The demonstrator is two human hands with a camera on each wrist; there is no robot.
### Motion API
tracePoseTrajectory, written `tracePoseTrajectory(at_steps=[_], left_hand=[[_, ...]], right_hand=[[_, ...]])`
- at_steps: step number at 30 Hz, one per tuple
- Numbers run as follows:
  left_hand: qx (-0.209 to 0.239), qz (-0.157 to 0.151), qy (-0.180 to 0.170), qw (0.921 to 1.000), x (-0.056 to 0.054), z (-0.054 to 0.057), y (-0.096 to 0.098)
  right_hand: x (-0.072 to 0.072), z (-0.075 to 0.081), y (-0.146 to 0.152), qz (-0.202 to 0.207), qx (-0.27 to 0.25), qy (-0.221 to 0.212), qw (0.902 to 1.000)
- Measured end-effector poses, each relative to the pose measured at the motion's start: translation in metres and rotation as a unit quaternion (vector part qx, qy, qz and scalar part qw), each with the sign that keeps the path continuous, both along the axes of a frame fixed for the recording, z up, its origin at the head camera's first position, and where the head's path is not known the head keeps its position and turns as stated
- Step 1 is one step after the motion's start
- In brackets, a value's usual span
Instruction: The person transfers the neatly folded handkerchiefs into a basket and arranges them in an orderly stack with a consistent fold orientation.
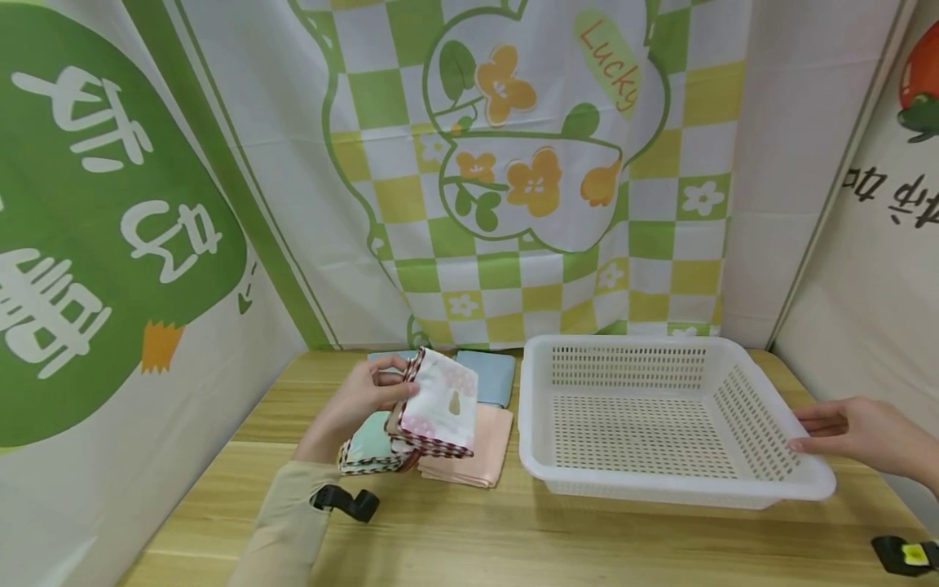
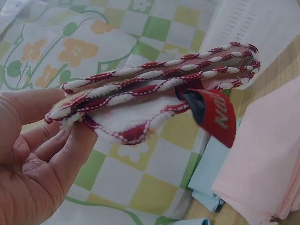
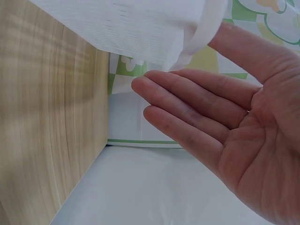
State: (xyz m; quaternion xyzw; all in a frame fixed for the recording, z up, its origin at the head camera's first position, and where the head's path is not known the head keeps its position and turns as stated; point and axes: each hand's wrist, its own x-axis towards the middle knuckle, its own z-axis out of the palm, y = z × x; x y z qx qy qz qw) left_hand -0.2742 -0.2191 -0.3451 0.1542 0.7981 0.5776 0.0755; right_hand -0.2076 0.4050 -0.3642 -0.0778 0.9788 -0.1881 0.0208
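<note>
My left hand (image 1: 377, 391) pinches a folded small towel (image 1: 443, 395), white with a pink print and a red-and-white stitched edge. In the left wrist view, the towel's (image 2: 136, 84) stacked folds face the camera and a red label (image 2: 215, 115) sticks out. Below it lie a mint folded towel (image 1: 369, 444) with a checked edge and a peach folded cloth (image 1: 491, 440). On the right, a white plastic basket (image 1: 671, 487) with slotted walls holds nothing. My right hand (image 1: 858, 432) is at its right rim, thumb over the edge and the other fingers (image 3: 187, 117) extended below.
Blue folded cloth (image 1: 487, 375) lies behind the peach one, near the table's back edge. The wooden table (image 1: 469, 546) is walled by a printed curtain (image 1: 543, 285) at the back and by fabric panels at both sides. A black strap (image 1: 345, 499) circles my left wrist.
</note>
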Motion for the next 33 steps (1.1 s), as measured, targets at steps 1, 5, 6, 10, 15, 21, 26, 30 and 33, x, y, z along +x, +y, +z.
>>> tracePoseTrajectory(at_steps=[1, 5, 6, 10, 15, 21, 26, 30, 33], left_hand=[[0.001, 0.000, 0.001, 1.0000, -0.001, 0.001, 0.001], [0.001, 0.004, -0.001, 1.0000, -0.003, 0.003, 0.005], [0.003, 0.005, -0.002, 1.0000, -0.003, 0.003, 0.006], [0.016, 0.007, -0.001, 0.9999, -0.003, 0.006, 0.009], [0.028, 0.003, 0.008, 0.9996, -0.005, 0.010, 0.013], [0.035, 0.007, 0.011, 0.9993, -0.008, 0.015, 0.019], [0.038, 0.005, 0.011, 0.9992, -0.010, 0.018, 0.024], [0.042, 0.002, 0.012, 0.9991, -0.012, 0.019, 0.028], [0.044, 0.002, 0.009, 0.9990, -0.013, 0.021, 0.032]], right_hand=[[0.000, 0.000, 0.000, 0.000, -0.001, 0.000, 1.0000], [0.000, 0.000, 0.000, -0.001, -0.001, 0.001, 1.0000], [0.001, 0.000, 0.000, 0.000, -0.001, 0.001, 1.0000], [0.001, 0.000, -0.001, 0.000, 0.001, 0.005, 1.0000], [0.001, 0.000, -0.001, -0.002, -0.002, 0.002, 1.0000], [0.001, 0.001, -0.001, -0.003, -0.005, -0.003, 1.0000], [0.001, 0.001, -0.001, -0.005, 0.000, -0.004, 1.0000], [0.001, 0.001, -0.001, -0.004, -0.001, -0.004, 1.0000], [0.001, 0.001, -0.001, -0.005, -0.001, -0.005, 1.0000]])
